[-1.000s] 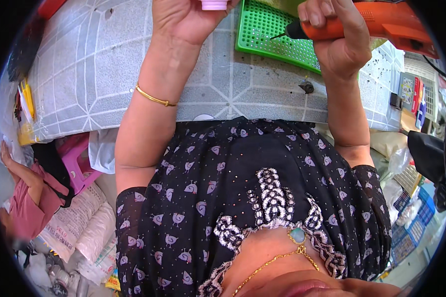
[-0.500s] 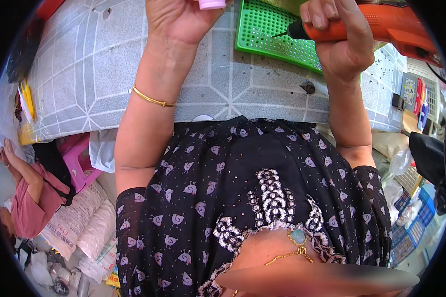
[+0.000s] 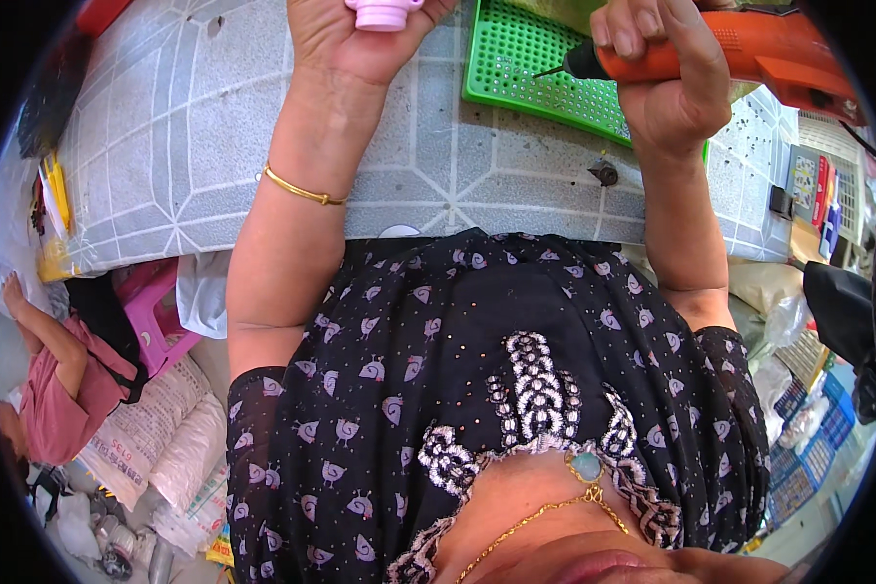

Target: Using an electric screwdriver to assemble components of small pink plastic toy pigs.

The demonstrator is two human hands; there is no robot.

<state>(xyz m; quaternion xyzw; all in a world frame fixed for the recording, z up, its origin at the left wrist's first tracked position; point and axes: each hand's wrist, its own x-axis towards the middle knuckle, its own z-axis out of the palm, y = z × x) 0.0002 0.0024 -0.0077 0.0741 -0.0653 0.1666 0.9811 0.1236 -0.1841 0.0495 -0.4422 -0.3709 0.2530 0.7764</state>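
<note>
My left hand (image 3: 346, 44) is at the top edge, palm up, its fingers partly cut off by the frame. It holds a small pink plastic part (image 3: 382, 16) with a round rim and side lugs. My right hand (image 3: 674, 88) is wrapped round an orange electric screwdriver (image 3: 764, 47) with a black nose. The thin bit points left, over a green perforated tray (image 3: 526, 110). Small shiny screws (image 3: 504, 68) sit in some of the tray's holes.
A grey patterned cloth covers the table (image 3: 516, 185). A small dark piece (image 3: 605, 174) lies by its near edge. At far left another person in a pink top (image 3: 63, 389) is beside a pink stool (image 3: 156, 321) and white sacks (image 3: 156, 428). Blue baskets (image 3: 813, 438) stand at lower right.
My left hand has tilted and brought the pink part lower into view, a little to the left. The right hand and screwdriver have hardly moved.
</note>
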